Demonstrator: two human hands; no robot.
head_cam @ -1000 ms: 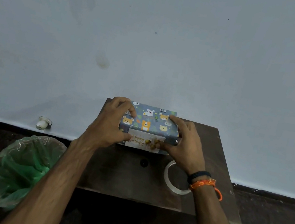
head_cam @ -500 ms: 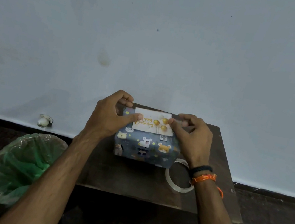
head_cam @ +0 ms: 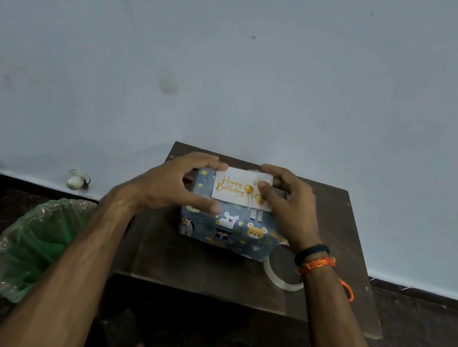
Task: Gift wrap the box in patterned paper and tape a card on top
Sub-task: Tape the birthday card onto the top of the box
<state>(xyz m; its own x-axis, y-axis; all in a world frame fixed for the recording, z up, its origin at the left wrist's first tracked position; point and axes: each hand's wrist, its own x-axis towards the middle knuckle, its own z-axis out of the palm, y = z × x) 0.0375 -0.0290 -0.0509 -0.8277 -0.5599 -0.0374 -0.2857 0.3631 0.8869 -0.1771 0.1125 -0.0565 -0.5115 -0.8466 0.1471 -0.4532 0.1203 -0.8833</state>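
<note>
Wrapped box: one; one card on top read "Happy Birthday". Left hand gripped box; right hand thumb pressed card. One tape roll beside right wrist.

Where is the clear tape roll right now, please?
The clear tape roll lies on the dark wooden table, at the wrapped box's near-right corner, partly under the right wrist.

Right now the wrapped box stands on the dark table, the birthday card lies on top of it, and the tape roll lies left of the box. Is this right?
Not quite. In the head view the tape roll lies right of the wrapped box, partly behind the right wrist. The rest holds: the box stands on the dark table and the birthday card lies on top.
</note>
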